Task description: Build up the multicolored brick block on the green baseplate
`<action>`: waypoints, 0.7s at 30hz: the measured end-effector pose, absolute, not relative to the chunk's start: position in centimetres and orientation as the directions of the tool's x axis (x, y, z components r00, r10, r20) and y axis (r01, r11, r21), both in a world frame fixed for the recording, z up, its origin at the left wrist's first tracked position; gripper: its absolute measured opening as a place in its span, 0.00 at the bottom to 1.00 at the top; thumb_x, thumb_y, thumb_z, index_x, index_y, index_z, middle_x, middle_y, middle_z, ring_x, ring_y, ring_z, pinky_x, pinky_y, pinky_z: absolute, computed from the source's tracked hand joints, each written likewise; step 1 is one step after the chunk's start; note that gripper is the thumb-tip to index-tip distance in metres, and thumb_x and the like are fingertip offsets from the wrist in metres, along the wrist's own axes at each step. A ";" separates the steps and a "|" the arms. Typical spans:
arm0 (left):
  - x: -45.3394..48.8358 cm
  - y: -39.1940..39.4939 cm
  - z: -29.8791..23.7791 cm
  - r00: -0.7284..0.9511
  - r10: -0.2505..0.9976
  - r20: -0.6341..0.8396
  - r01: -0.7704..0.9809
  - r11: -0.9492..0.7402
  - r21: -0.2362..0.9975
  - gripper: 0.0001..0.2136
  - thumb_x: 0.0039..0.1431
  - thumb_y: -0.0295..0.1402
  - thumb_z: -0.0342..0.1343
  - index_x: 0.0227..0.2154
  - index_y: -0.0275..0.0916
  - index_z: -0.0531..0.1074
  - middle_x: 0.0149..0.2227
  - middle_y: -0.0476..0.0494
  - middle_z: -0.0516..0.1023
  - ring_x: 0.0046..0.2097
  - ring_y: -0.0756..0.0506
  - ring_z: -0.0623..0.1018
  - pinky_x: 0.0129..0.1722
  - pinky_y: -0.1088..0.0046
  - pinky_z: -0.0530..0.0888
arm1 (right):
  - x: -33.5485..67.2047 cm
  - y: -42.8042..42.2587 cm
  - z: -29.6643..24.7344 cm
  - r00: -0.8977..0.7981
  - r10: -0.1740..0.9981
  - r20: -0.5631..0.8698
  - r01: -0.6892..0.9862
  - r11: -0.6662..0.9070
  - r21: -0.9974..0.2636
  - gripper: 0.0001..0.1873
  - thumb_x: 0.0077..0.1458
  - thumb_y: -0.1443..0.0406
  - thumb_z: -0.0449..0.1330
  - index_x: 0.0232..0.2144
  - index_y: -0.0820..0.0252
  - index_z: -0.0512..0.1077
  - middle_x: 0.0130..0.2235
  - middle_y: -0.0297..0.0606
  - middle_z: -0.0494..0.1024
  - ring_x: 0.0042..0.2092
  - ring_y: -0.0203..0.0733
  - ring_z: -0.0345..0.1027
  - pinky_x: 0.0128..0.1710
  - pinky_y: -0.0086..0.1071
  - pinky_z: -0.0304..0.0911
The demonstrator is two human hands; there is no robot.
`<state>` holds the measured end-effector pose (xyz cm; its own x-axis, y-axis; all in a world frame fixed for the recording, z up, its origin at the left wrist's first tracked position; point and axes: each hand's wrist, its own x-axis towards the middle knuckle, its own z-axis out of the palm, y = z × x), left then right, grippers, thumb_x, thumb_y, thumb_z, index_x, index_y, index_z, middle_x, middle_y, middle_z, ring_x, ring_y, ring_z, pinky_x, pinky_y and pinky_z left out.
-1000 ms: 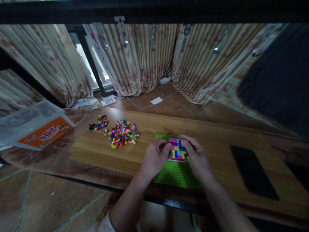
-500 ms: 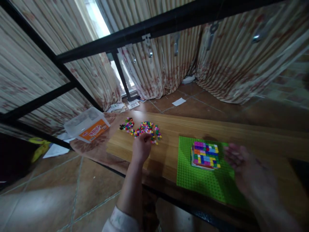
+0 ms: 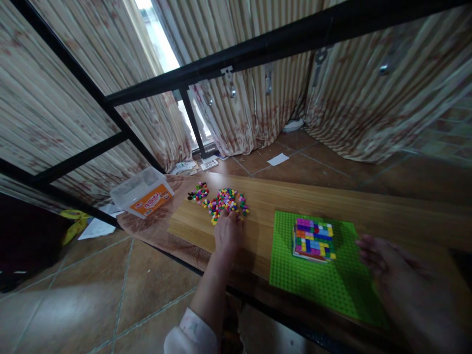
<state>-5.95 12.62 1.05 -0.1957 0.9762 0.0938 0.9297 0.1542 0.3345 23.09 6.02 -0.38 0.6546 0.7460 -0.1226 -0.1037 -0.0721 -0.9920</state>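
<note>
— What is taking up most of the view?

— The striped curtains are hanging across the back, with a black metal frame crossing in front of them. A brown tiled floor is spreading out below. A long wooden bench is running from the middle out to the right.

— And what is lying on the bench?

— A green baseplate is lying flat near the front edge. A clear plastic tub with an orange label is sitting at the left end, just off the pale wood.

— Where are the hands?

— The right hand is hovering at the right edge of the baseplate. It is blurred, and its fingers are lying loosely open and pointing left. The left hand is reaching out well to the left of the baseplate, palm down over the wood.

— What is it reaching?

— Its fingers are curling down onto the near edge of a pile of loose bricks and touching it. I cannot tell whether they are pinching one.

— And the built piece?

— A square block of coloured bricks is sitting on the far middle of the baseplate. It is lying apart from both hands, nearer to the right one.
</note>
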 end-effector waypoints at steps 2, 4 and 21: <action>-6.0 12.7 0.7 -0.196 0.975 0.102 0.928 0.151 0.340 0.09 0.61 0.31 0.53 0.40 0.41 0.78 0.45 0.38 0.76 0.43 0.42 0.77 0.39 0.69 0.71 | 23.2 5.7 0.0 0.661 0.723 -0.200 -0.135 -0.148 -0.980 0.14 0.40 0.52 0.67 0.26 0.55 0.78 0.35 0.44 0.81 0.34 0.45 0.74 0.35 0.40 0.71; -6.1 12.7 0.4 -0.193 0.974 0.115 0.927 0.143 0.347 0.10 0.63 0.31 0.51 0.40 0.41 0.77 0.45 0.38 0.76 0.43 0.41 0.77 0.38 0.68 0.71 | 23.4 5.3 0.2 0.640 0.731 -0.235 -0.138 -0.191 -0.972 0.14 0.41 0.53 0.66 0.28 0.55 0.79 0.37 0.43 0.82 0.36 0.46 0.74 0.37 0.41 0.71; 0.2 8.7 1.8 0.026 0.965 0.262 0.547 -0.233 0.804 0.07 0.64 0.35 0.51 0.34 0.38 0.71 0.36 0.45 0.75 0.33 0.50 0.74 0.33 0.75 0.71 | 23.5 4.0 0.8 0.634 0.763 -0.128 -0.018 -0.151 -0.988 0.18 0.46 0.51 0.65 0.32 0.57 0.80 0.32 0.38 0.82 0.33 0.41 0.74 0.36 0.36 0.71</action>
<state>0.20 8.72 1.77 0.0258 0.9647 0.2621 0.5467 -0.2331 0.8042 23.53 4.03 0.83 0.6335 0.7630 -0.1282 -0.0183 -0.1509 -0.9884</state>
